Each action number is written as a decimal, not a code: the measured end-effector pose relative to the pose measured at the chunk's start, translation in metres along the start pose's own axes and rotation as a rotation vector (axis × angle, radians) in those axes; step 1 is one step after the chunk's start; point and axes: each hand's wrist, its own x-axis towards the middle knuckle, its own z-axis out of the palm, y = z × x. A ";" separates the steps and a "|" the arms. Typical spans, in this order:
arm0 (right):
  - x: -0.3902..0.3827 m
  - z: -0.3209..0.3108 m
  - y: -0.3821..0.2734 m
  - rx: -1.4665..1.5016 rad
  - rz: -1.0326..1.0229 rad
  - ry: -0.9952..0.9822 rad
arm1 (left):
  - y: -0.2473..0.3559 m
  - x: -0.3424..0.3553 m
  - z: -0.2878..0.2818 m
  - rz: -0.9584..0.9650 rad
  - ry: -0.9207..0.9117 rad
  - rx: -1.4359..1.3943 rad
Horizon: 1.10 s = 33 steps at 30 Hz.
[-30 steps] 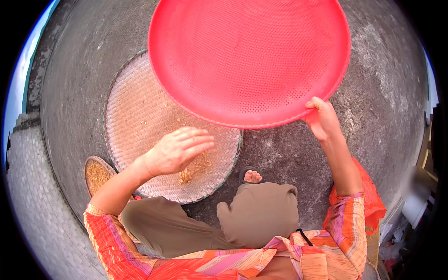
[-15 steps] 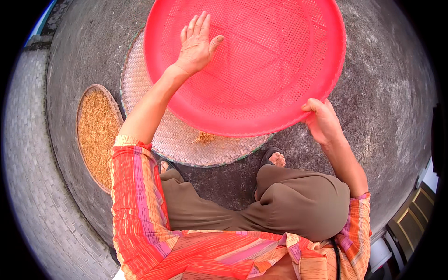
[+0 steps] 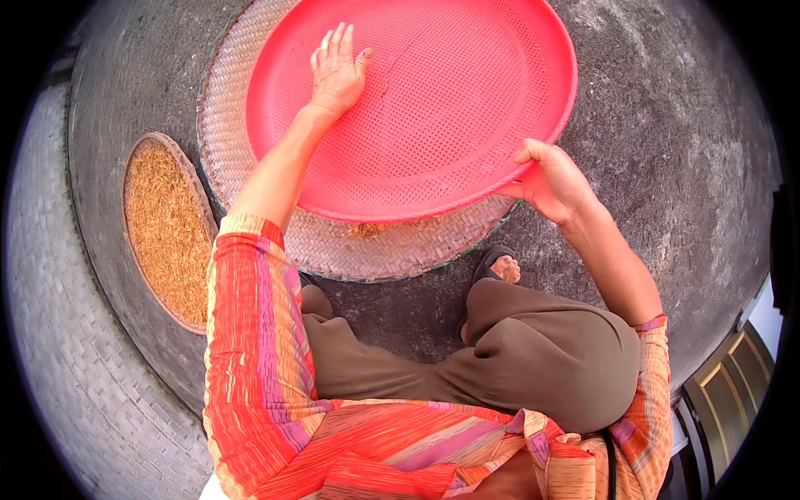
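Observation:
A large round red plastic sieve [image 3: 442, 108] with a perforated bottom is held up in front of me, its mesh bare of grain. My right hand [image 3: 554, 182] pinches its near right rim, thumb on top. Over the left part of the sieve, my left hand [image 3: 337, 77] is spread flat with fingers stretched out; whether it touches the mesh I cannot tell. Beneath the sieve lies a wide woven bamboo tray [image 3: 237, 100], mostly covered by it. A small heap of golden husks or grain [image 3: 367, 228] shows on that tray just below the sieve's near edge.
To the left, a smaller woven basket [image 3: 202, 196] holds golden-brown grain or husks [image 3: 167, 237]. My sandalled foot [image 3: 504, 267] rests close to the tray's near edge. Dark concrete ground [image 3: 667, 167] surrounds everything, with grey brick paving [image 3: 58, 292] at the far left.
The sieve has shifted left and tilted, and its far rim has come more into view. My right hand has moved up and left with it. My left hand stays spread, slightly further left.

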 end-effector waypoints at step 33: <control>-0.001 -0.012 -0.013 -0.154 0.081 -0.050 | 0.010 -0.022 -0.007 0.032 -0.282 -0.038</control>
